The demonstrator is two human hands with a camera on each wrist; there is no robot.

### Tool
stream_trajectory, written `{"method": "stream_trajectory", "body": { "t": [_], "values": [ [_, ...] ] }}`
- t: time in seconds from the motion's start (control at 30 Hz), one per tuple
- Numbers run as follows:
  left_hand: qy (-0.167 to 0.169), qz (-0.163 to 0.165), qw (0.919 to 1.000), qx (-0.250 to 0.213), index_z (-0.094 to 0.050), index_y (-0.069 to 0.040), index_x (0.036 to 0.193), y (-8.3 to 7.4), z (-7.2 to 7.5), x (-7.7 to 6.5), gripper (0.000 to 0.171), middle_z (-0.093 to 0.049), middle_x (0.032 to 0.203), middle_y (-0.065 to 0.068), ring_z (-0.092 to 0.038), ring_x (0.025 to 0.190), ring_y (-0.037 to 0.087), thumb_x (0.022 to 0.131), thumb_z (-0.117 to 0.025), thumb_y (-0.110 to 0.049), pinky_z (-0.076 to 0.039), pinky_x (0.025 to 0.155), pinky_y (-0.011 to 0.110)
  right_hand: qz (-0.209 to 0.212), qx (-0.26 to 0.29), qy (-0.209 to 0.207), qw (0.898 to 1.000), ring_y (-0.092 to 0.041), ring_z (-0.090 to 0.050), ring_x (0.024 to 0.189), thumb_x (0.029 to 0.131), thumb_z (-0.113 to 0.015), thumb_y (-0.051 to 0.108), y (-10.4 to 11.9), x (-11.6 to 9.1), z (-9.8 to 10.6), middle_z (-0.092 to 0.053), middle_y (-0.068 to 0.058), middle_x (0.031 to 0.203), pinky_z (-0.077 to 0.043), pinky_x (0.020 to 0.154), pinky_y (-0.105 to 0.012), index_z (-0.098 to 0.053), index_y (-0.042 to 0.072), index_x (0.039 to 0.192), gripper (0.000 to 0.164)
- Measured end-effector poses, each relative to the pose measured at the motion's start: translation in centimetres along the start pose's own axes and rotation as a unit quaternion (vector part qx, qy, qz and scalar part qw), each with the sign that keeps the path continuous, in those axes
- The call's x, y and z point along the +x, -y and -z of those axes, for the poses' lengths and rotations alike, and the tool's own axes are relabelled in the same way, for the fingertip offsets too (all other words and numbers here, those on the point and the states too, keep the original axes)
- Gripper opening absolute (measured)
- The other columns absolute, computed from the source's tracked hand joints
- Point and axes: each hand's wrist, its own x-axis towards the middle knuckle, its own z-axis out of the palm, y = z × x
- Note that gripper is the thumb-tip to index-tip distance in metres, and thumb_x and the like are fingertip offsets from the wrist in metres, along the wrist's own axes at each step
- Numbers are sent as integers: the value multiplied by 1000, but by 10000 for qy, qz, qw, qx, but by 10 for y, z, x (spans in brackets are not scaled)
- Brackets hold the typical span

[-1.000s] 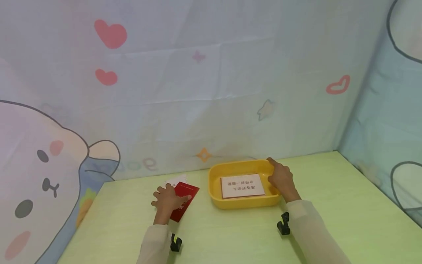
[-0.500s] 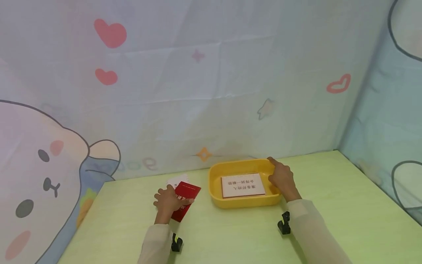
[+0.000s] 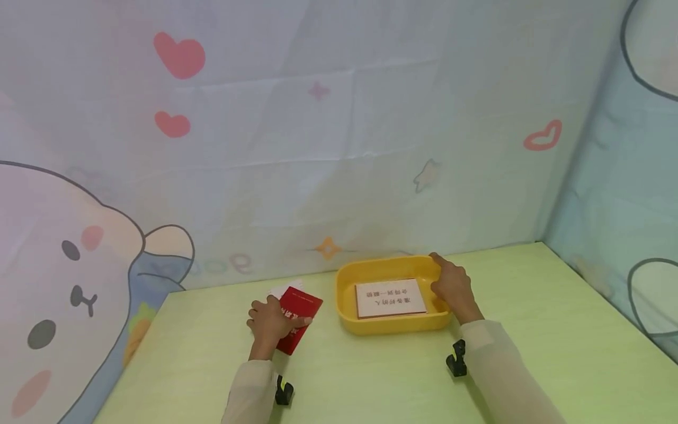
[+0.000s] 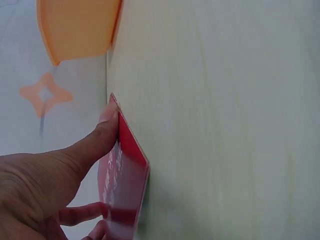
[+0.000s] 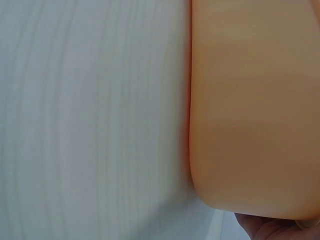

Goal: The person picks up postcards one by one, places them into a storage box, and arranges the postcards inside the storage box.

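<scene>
My left hand (image 3: 270,323) spans a red card (image 3: 301,306) with white lettering, thumb at one edge and fingers at the opposite one. In the left wrist view the red card (image 4: 122,185) stands on a slant, its near side raised off the table. A white card (image 3: 286,286) lies behind it, mostly covered by the red card and hand. My right hand (image 3: 452,288) grips the right end of a yellow plastic tray (image 3: 371,327), thumb inside and fingers over the rim. Inside the tray rests a white card (image 3: 390,298) with dark printed characters and a red edge.
The pale green tabletop (image 3: 371,377) runs back to a printed cloth backdrop (image 3: 254,176), close behind the tray. Another cloth (image 3: 625,235) hangs along the right side. Each wrist wears a small black camera mount (image 3: 457,359).
My left hand has shifted slightly right with the red card. The card's far end has swung a little back and left, covering more of the white card. Right hand and tray stay put.
</scene>
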Motion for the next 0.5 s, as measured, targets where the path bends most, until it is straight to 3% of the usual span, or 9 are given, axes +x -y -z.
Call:
{"method": "stream_trajectory", "body": {
  "t": [0.13,0.33,0.5],
  "values": [
    [-113,-130,9998,-119,-45,6,125,-1,2,-1,92,-50,114,32,-48,111,49,67,-88,-50,-43,91,62,11,-24,-3,10000,-32,-52,77,84,-57,-1,0,0,1,-56,-33,133,-44,58,-34,-39,7,149,68],
    [-243,-280,9992,-132,-45,4,127,-4,5,-3,90,-51,114,33,-47,112,49,67,-89,-46,-43,92,63,11,-33,-18,10000,-34,-52,80,83,-57,-1,0,0,1,-55,-33,134,-47,65,-41,-40,7,149,68],
    [-252,-348,9983,-398,-44,4,128,-5,6,-2,87,-58,111,28,-56,104,45,68,-90,-39,-49,89,57,24,-48,0,10000,-34,-53,82,84,-57,0,-1,1,-1,-56,-33,134,-49,68,-43,-39,7,149,68]
  ]
}}
